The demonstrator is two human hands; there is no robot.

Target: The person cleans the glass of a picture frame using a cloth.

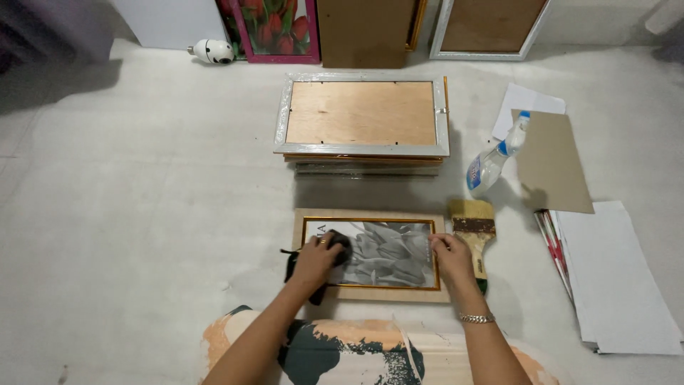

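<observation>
A wooden picture frame (370, 294) with a gold inner rim lies flat on the floor in front of me, holding a grey picture (388, 255). My left hand (315, 260) presses a dark cloth (340, 251) on the picture's left side. Fingers of my right hand (450, 255) rest on the frame's right edge, and a bracelet circles that wrist.
A stack of frames (363, 117) lies face down beyond. A wide paintbrush (474, 228) and a spray bottle (495, 158) lie to the right, with cardboard (552, 164) and white sheets (620, 278). More frames lean on the far wall; a small white camera (212, 51) sits there.
</observation>
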